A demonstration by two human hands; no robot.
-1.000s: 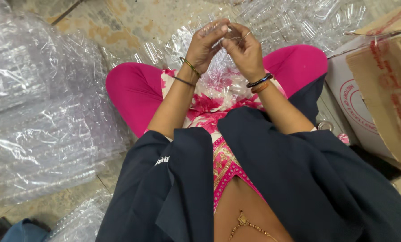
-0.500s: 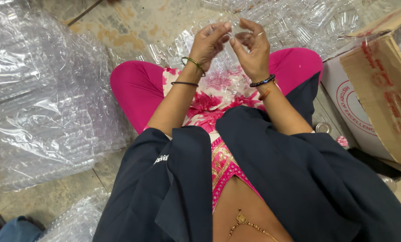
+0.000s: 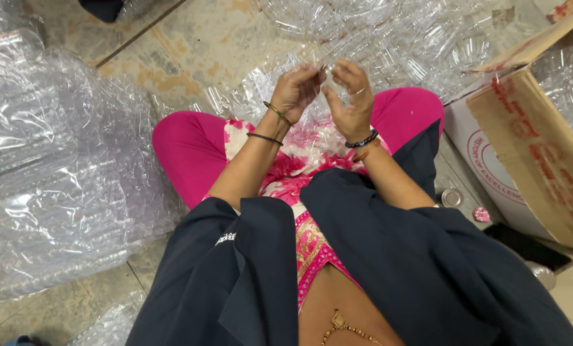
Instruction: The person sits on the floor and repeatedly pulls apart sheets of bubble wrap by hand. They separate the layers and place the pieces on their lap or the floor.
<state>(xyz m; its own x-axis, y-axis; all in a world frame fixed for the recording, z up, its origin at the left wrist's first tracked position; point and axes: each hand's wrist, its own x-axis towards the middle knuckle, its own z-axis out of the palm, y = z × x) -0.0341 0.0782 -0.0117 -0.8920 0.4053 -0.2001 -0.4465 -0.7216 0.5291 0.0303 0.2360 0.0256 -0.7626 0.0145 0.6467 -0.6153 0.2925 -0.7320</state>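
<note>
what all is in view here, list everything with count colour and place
clear plastic piece: one, transparent, pinched between both hands' fingers above the lap
bags of clear plastic packs: several, transparent, on the floor at left
loose clear plastic pieces: count cannot be told, transparent, on the floor ahead
cardboard box: one, brown and white, at right, with clear plastic inside
dark flat slab: one, black, on the floor by the box
small round metal thing: one, silvery, on the floor beside the box
floor: mottled beige stone
left hand: one, two bangles at the wrist
right hand: one, dark bead bracelet, ring
</note>
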